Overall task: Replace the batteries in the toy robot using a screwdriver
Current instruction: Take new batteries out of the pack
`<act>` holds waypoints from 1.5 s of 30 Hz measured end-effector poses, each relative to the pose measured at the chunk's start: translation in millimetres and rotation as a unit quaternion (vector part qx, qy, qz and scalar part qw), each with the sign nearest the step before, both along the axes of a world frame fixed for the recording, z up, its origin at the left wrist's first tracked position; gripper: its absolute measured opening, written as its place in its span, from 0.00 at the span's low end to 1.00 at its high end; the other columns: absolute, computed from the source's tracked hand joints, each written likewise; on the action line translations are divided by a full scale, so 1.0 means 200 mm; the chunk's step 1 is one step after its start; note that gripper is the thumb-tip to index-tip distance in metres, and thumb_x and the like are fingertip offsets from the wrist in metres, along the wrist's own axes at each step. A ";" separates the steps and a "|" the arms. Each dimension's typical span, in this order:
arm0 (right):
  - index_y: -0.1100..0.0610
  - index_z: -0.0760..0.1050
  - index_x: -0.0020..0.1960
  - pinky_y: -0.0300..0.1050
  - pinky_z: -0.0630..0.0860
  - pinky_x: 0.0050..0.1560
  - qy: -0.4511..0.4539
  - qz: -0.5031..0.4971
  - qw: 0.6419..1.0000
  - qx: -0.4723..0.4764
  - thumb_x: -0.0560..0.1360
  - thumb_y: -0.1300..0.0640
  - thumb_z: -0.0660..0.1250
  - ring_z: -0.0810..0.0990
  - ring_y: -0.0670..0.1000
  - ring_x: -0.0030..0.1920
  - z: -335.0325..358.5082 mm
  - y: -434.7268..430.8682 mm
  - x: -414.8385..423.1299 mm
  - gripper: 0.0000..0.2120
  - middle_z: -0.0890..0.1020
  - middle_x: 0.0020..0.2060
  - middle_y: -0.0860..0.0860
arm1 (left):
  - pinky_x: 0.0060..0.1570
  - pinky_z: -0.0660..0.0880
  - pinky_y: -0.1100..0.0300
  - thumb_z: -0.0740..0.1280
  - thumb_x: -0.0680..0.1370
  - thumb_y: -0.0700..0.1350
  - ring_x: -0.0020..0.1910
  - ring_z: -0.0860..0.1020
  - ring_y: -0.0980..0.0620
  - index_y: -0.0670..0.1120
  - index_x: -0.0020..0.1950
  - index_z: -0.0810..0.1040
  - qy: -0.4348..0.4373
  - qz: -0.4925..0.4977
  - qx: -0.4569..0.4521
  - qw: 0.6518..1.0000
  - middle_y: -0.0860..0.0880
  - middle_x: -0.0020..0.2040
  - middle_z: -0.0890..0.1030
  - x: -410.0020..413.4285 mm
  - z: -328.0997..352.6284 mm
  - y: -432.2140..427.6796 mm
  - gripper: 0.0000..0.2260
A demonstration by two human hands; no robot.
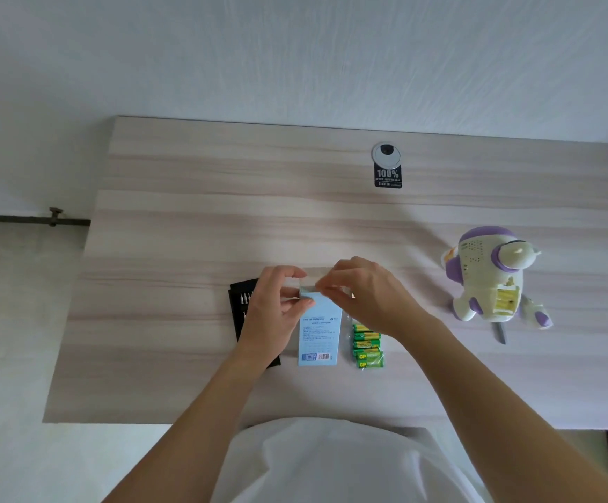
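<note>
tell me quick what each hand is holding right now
Left hand: grips the top end of the light blue rectangular cardboard box.
Right hand: pinches that box's top edge.

Bare forearms angle in from the frame's bottom edge and meet at centre, where the left hand (277,308) and right hand (367,297), fingers curled, pinch the top of a blue box (319,337).

Pale striped woodgrain desk (186,219); white-and-purple toy robot (491,274); green-yellow batteries (367,348); light-blue box (319,332); seemingly black bit case (242,306).
</note>
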State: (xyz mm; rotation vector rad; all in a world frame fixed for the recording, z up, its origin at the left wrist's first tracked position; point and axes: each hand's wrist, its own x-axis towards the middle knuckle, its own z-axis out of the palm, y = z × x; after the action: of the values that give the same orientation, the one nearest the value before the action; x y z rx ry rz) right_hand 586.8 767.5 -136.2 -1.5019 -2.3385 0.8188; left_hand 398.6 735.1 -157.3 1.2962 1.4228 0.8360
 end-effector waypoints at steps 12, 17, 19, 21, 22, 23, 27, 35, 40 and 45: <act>0.53 0.75 0.61 0.37 0.77 0.42 0.149 -0.290 0.910 -0.255 0.75 0.56 0.72 0.83 0.44 0.43 -0.14 -0.25 -0.10 0.15 0.84 0.49 0.47 | 0.52 0.80 0.61 0.73 0.75 0.32 0.48 0.84 0.59 0.51 0.64 0.73 -0.061 0.068 -0.071 0.993 0.50 0.54 0.80 -0.02 -0.03 -0.04 0.22; 0.55 0.76 0.61 0.42 0.78 0.42 0.157 -0.322 0.895 -0.266 0.76 0.56 0.71 0.82 0.50 0.44 -0.19 -0.23 -0.15 0.14 0.81 0.46 0.47 | 0.47 0.73 0.75 0.72 0.77 0.40 0.52 0.79 0.62 0.50 0.61 0.76 0.015 0.116 -0.098 0.988 0.55 0.52 0.81 -0.11 -0.05 -0.08 0.15; 0.55 0.77 0.62 0.36 0.72 0.37 0.141 -0.323 0.898 -0.264 0.76 0.56 0.72 0.81 0.50 0.43 -0.21 -0.20 -0.17 0.15 0.81 0.46 0.49 | 0.45 0.72 0.77 0.72 0.77 0.40 0.48 0.79 0.65 0.50 0.56 0.78 0.068 0.113 -0.085 0.988 0.56 0.50 0.81 -0.17 -0.06 -0.11 0.10; 0.55 0.78 0.62 0.35 0.71 0.35 0.129 -0.323 0.899 -0.265 0.75 0.56 0.72 0.81 0.49 0.43 -0.24 -0.18 -0.19 0.16 0.82 0.47 0.50 | 0.44 0.73 0.74 0.72 0.77 0.39 0.45 0.80 0.66 0.50 0.51 0.79 0.097 0.104 -0.077 0.987 0.56 0.47 0.82 -0.22 -0.07 -0.14 0.08; 0.55 0.78 0.62 0.36 0.73 0.37 0.122 -0.326 0.899 -0.265 0.75 0.55 0.73 0.81 0.49 0.44 -0.25 -0.17 -0.20 0.16 0.83 0.47 0.50 | 0.44 0.73 0.73 0.72 0.77 0.38 0.45 0.80 0.65 0.51 0.49 0.79 0.107 0.098 -0.075 0.987 0.56 0.45 0.82 -0.24 -0.08 -0.15 0.08; 0.56 0.79 0.61 0.39 0.76 0.40 0.112 -0.330 0.899 -0.265 0.74 0.55 0.74 0.82 0.49 0.45 -0.27 -0.17 -0.20 0.16 0.83 0.47 0.50 | 0.44 0.73 0.72 0.72 0.77 0.38 0.45 0.80 0.64 0.52 0.47 0.78 0.114 0.091 -0.075 0.986 0.56 0.44 0.83 -0.26 -0.08 -0.16 0.09; 0.56 0.80 0.55 0.49 0.82 0.49 0.050 -0.334 0.912 -0.235 0.72 0.52 0.76 0.83 0.50 0.46 -0.29 -0.19 -0.23 0.14 0.85 0.46 0.49 | 0.42 0.72 0.75 0.72 0.77 0.39 0.45 0.79 0.64 0.53 0.44 0.78 0.139 0.062 -0.070 0.986 0.55 0.43 0.83 -0.29 -0.09 -0.18 0.09; 0.54 0.81 0.53 0.42 0.77 0.45 0.042 -0.338 0.926 -0.161 0.75 0.52 0.73 0.81 0.47 0.40 -0.22 -0.30 -0.16 0.09 0.84 0.43 0.47 | 0.42 0.73 0.72 0.69 0.79 0.41 0.44 0.79 0.62 0.50 0.46 0.79 0.147 -0.012 -0.058 0.987 0.56 0.44 0.82 -0.19 -0.08 -0.15 0.05; 0.53 0.81 0.45 0.45 0.76 0.40 0.027 -0.355 0.931 -0.081 0.74 0.58 0.72 0.81 0.48 0.35 -0.18 -0.43 0.16 0.01 0.82 0.36 0.43 | 0.41 0.70 0.75 0.70 0.79 0.41 0.41 0.76 0.63 0.46 0.48 0.79 0.180 -0.090 -0.018 0.979 0.53 0.43 0.80 0.02 -0.05 -0.16 0.01; 0.52 0.81 0.44 0.47 0.78 0.41 0.034 -0.318 0.944 -0.084 0.74 0.59 0.72 0.79 0.46 0.35 -0.21 -0.47 0.40 0.03 0.83 0.38 0.45 | 0.46 0.73 0.63 0.68 0.80 0.45 0.43 0.77 0.55 0.46 0.50 0.79 0.216 -0.138 -0.010 0.966 0.53 0.45 0.80 0.27 -0.08 -0.21 0.03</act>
State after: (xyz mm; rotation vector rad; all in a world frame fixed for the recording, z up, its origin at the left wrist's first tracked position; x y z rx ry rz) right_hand 667.0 674.4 -177.4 -2.0846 -1.5903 0.8732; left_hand 453.0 693.1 -172.9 1.6860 1.5259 0.3613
